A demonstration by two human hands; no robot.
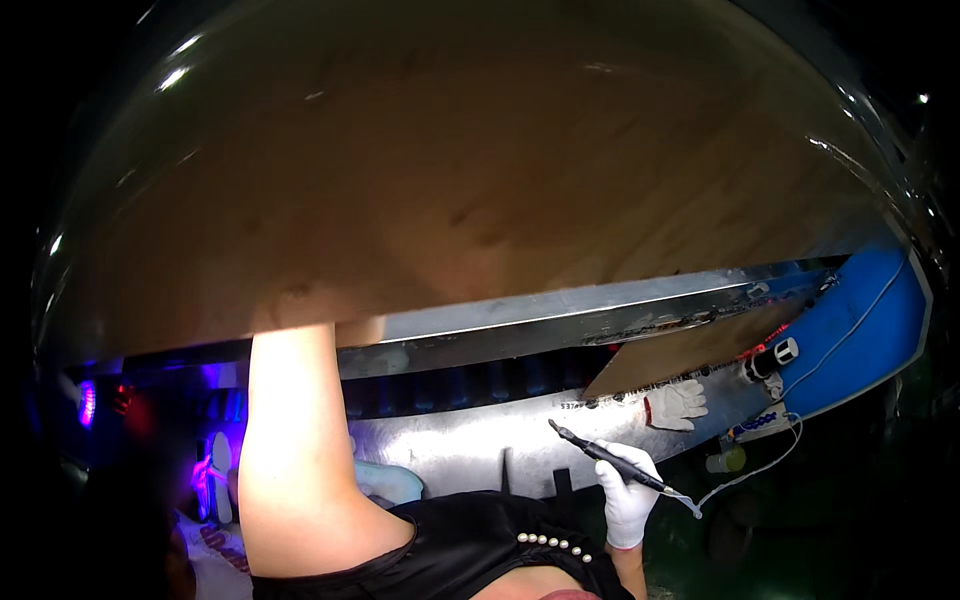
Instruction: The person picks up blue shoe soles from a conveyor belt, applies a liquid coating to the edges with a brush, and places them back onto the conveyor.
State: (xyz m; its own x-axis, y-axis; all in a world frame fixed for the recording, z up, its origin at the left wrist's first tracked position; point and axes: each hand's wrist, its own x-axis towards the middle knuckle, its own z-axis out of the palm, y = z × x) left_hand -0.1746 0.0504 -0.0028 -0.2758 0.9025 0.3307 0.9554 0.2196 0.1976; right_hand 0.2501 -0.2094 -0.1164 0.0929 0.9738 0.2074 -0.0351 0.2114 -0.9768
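My right hand [627, 500], in a white glove, is closed around a slim black pen-shaped tool [620, 465]. Its tip points up and to the left over a shiny metal surface [450, 448], and a thin pale tube [745, 482] runs off from its rear end. My bare left arm [295, 440] reaches forward beneath the lower edge of a big, blurred brown panel [480, 190] that fills the upper view. The panel hides my left hand, so its fingers and anything in them do not show.
A white knitted glove [677, 405] lies beside a brown cardboard sheet [690, 352]. Further right are a black cylinder with a silver end [772, 360] and a blue board [850, 335]. Dark rollers [470, 388] run behind the metal surface. Purple light [87, 405] glows at far left.
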